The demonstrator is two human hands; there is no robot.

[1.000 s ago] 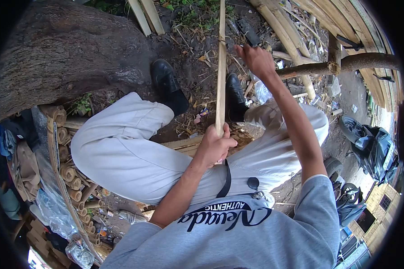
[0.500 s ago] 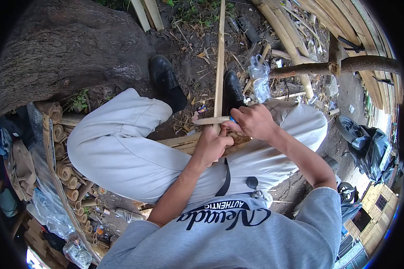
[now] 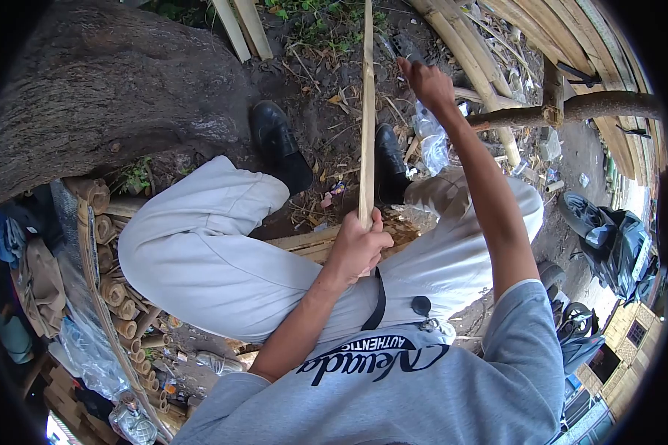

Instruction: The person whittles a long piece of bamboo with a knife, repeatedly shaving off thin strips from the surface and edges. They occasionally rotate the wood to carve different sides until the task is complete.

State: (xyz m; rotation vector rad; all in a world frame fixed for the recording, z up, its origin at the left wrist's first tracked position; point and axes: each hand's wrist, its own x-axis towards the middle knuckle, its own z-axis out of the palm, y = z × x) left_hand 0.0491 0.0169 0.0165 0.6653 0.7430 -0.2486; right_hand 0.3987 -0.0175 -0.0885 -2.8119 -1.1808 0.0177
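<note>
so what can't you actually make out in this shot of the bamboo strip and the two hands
- Bamboo strip, head view: far end cut off by the top edge; near end hidden in the left hand.
- Right hand: seen from the back, so whatever it grips is hidden.
- Dark object by its fingertips: too small to identify.

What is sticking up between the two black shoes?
In the head view, the bamboo strip held by the left hand runs between the left shoe and right shoe, over littered dirt.

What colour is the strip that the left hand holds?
Pale tan, like bamboo. The strip in the left hand shows best in the head view.
</note>
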